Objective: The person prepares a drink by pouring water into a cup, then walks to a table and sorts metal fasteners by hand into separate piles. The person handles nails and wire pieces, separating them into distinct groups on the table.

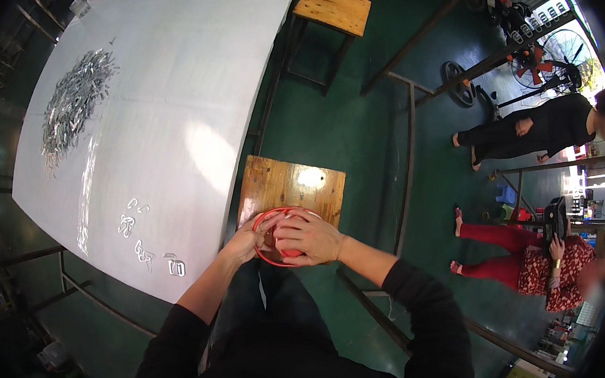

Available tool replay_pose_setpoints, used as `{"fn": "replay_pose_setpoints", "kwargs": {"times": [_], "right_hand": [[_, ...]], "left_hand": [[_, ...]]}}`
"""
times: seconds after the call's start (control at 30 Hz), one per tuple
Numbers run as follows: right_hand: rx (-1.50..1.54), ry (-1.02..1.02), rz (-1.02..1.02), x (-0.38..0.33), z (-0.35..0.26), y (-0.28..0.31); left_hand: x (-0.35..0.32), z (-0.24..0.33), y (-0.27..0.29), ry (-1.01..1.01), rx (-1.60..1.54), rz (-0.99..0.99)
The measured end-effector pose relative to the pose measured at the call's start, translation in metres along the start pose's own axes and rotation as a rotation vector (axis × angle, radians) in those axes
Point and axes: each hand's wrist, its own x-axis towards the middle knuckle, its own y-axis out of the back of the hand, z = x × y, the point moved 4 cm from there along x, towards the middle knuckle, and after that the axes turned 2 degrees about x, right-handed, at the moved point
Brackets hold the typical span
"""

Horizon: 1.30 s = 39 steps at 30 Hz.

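Note:
A red, round, basket-like thing with a thin hoop rim (273, 263) sits between my hands over a wooden stool. My left hand (248, 241) grips its left side, the thumb near the rim. Over its middle and right side lies my right hand (310, 237), fingers bent around the red part. My hands cover most of it, so its exact kind and any contents are hidden. Just to the left, on the white-covered table (165, 157), lie several small shiny metal links (176, 267) near the edge.
Under my hands stands the wooden stool (252, 186); a second stool (334, 7) is farther ahead. A heap of metal pieces (79, 100) lies on the table's far left. Metal frame bars (410, 159) run on the right, with two people and a fan (545, 67) beyond.

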Motion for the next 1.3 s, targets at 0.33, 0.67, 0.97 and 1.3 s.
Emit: {"fn": "replay_pose_setpoints", "kwargs": {"times": [0.33,0.67,0.97,1.3], "right_hand": [[-0.129,-0.190,0.190,-0.006,-0.009,-0.009],[-0.263,-0.579,0.632,-0.027,-0.048,-0.022],[0.375,-1.043,1.275,-0.042,-0.075,-0.061],[0.272,-1.248,0.992,-0.202,-0.272,-0.103]], "left_hand": [[-0.001,-0.029,0.014,-0.128,-0.093,0.040],[-0.017,-0.010,-0.022,-0.329,0.210,0.096],[-0.103,-0.052,-0.104,-1.188,1.579,0.036],[-0.193,-0.096,-0.143,-1.012,1.434,-0.221]]}}
